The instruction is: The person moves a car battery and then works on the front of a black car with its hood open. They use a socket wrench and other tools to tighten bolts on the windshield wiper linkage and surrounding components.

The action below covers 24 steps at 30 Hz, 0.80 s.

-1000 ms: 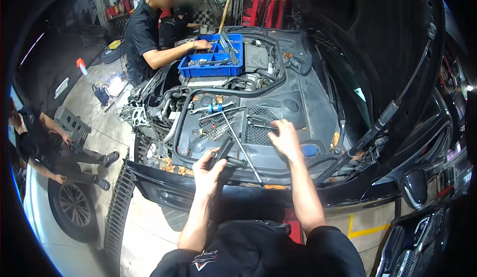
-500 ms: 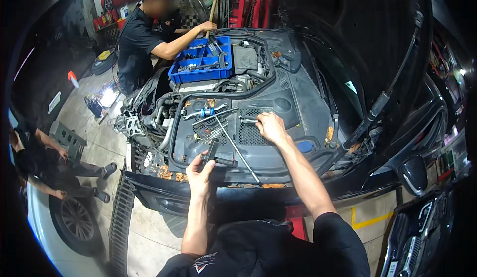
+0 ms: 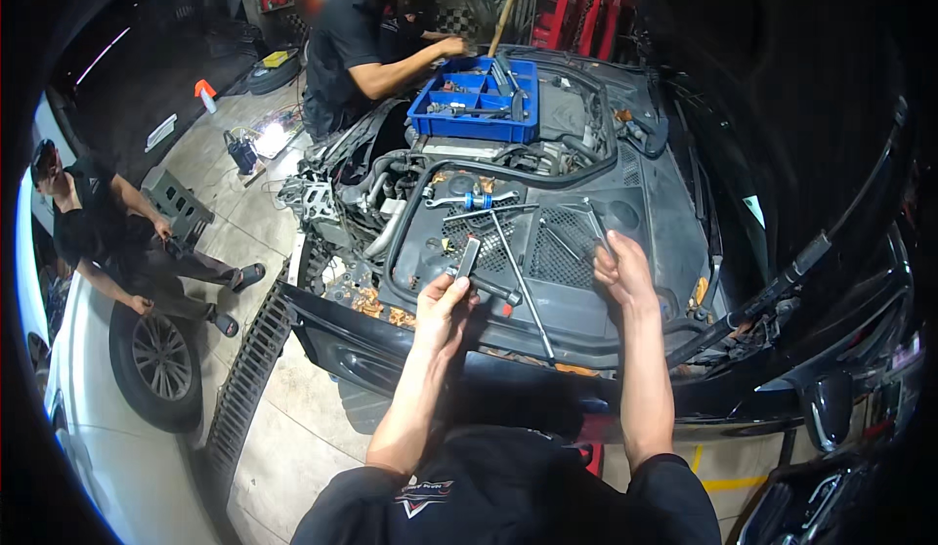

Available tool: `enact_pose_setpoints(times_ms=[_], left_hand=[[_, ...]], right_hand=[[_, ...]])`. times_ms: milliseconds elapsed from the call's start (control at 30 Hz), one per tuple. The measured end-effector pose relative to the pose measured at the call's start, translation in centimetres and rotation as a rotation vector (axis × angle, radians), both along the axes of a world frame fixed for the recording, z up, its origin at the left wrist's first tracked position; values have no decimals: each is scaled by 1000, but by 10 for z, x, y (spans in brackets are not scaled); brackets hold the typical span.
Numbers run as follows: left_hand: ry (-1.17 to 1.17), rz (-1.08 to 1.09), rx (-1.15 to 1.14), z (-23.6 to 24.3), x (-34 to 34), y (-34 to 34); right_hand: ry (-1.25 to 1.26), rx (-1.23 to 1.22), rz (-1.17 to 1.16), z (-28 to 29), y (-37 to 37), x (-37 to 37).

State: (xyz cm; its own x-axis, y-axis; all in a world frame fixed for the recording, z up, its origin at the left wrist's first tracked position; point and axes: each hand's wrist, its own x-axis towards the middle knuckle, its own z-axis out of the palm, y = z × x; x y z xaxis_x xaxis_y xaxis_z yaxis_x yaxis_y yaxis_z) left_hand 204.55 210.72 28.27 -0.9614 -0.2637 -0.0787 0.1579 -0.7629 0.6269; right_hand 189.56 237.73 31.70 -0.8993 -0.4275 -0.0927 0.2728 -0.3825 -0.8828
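We gripped a bar (image 3: 469, 256) and a slim tool (image 3: 595, 222) on our side of the tray (image 3: 474, 132).
Directly our side of the tray, our left hand (image 3: 447, 308) had thumb and fingers clasped about the bar; a dark rod (image 3: 496, 292) jutted beside it, and we could not tell whether they were joined. Our right hand (image 3: 625, 270), nearer us and rightward of the tray, had fingers curled around the slim tool. Between tray and bar lay a blue-banded tool (image 3: 471, 200).
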Motion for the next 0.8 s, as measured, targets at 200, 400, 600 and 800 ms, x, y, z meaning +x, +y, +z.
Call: enact_pose_setpoints(times_ms=[200,400,600,800], left_hand=[[-62,20,31,-12,-4,2],[-8,18,41,-20,-5,1],[-114,19,-18,2,-1,6],[-20,-12,-6,-7,-1,5]], right_hand=[[-46,-240,135,3,-6,37],[66,-211,233,21,-15,55],[65,-148,148,29,-7,57],[304,355,-73,31,-2,11]])
